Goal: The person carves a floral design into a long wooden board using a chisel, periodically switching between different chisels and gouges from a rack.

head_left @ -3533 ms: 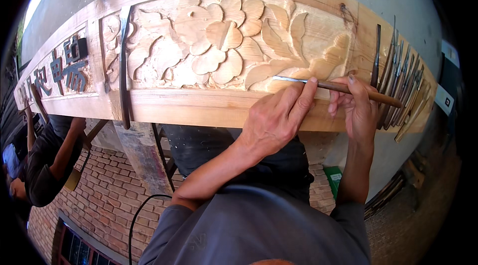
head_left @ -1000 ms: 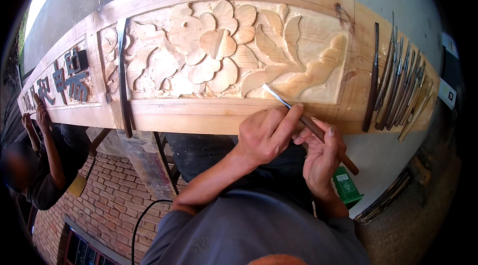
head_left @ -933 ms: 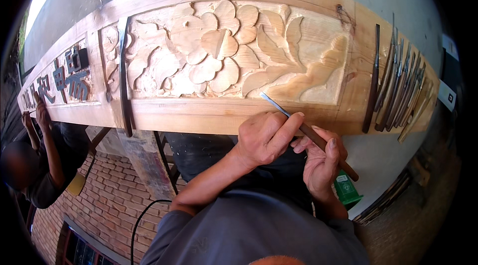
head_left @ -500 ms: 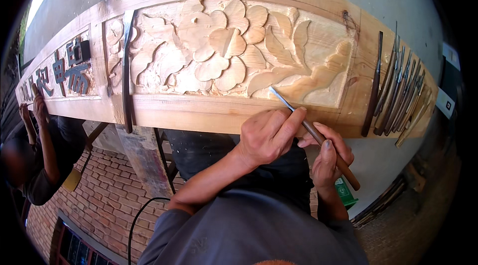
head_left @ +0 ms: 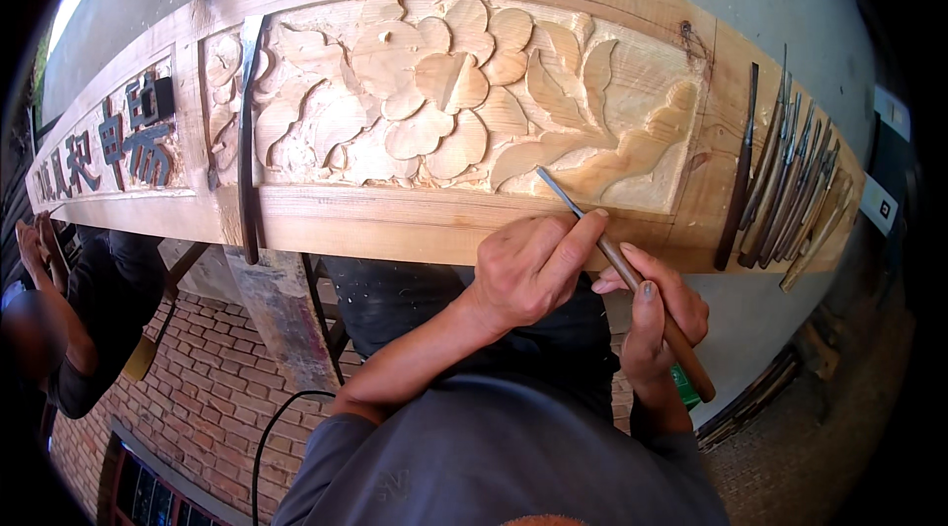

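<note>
A long pale wooden board (head_left: 395,225) lies across in front of me, with flowers and leaves carved in relief. Both my hands hold one wood chisel (head_left: 637,279) with a slim steel blade and a brown wooden handle. My left hand (head_left: 533,264) is closed round the blade end of it, just over the board's near edge. Lower down, my right hand (head_left: 664,319) pinches the handle between thumb and fingers. The blade's tip meets the carving beside a long leaf (head_left: 538,153) at the lower right of the flower (head_left: 449,86).
Several carving tools (head_left: 790,180) lie in a row on the board's right end. A long dark-handled chisel (head_left: 249,141) rests across its left part, near dark raised characters (head_left: 148,136). At far left another person's hands (head_left: 39,249) are by the board. A green container (head_left: 683,388) stands below.
The chisel's handle end has dropped slightly, and its tip has shifted a little up along the leaf. My right hand moved slightly right. The other person's hands have drawn back from the characters.
</note>
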### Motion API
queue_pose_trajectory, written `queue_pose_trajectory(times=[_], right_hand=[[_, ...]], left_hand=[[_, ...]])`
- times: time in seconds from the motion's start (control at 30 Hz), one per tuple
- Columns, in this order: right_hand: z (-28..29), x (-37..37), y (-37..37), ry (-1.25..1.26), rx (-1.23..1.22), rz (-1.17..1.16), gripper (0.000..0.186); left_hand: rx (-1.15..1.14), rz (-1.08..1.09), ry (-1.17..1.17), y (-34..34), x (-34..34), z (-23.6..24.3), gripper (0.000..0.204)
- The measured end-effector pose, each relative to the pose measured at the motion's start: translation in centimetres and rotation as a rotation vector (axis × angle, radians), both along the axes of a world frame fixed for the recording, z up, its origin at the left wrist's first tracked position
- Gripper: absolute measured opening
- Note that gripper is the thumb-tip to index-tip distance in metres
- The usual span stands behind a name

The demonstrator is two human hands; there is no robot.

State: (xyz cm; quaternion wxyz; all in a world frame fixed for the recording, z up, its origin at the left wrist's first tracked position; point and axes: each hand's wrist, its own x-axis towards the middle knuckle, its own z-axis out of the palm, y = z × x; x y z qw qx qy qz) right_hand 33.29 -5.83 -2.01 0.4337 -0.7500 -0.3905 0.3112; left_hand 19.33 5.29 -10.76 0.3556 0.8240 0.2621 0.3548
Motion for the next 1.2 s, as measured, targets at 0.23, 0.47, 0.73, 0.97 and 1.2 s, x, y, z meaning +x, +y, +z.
queue_pose_trajectory(times=[0.23,0.47,0.73,0.97,1.2], right_hand=[[0.1,-0.1,0.9,-0.041,-0.021,0.021,0.036],[1.8,1.0,4.9,-0.340,0.074,0.210,0.031],[4.1,-0.1,12.6,-0.524,-0.026,0.239,0.022],[4.6,0.6,5.4,-0.599,0.117,0.220,0.022],[3.3,1.3,2.0,-0.389,0.088,0.196,0.035]], left_hand=[[-0.013,0.017,0.015,0.0,-0.2,0.0,0.060],[-0.044,0.102,-0.040,0.1,-0.2,0.2,0.055],[-0.236,0.182,-0.131,0.2,0.2,-0.1,0.067],[-0.055,0.012,-0.110,0.1,0.5,0.1,0.067],[0.056,-0.095,-0.070,0.2,-0.3,-0.2,0.056]])
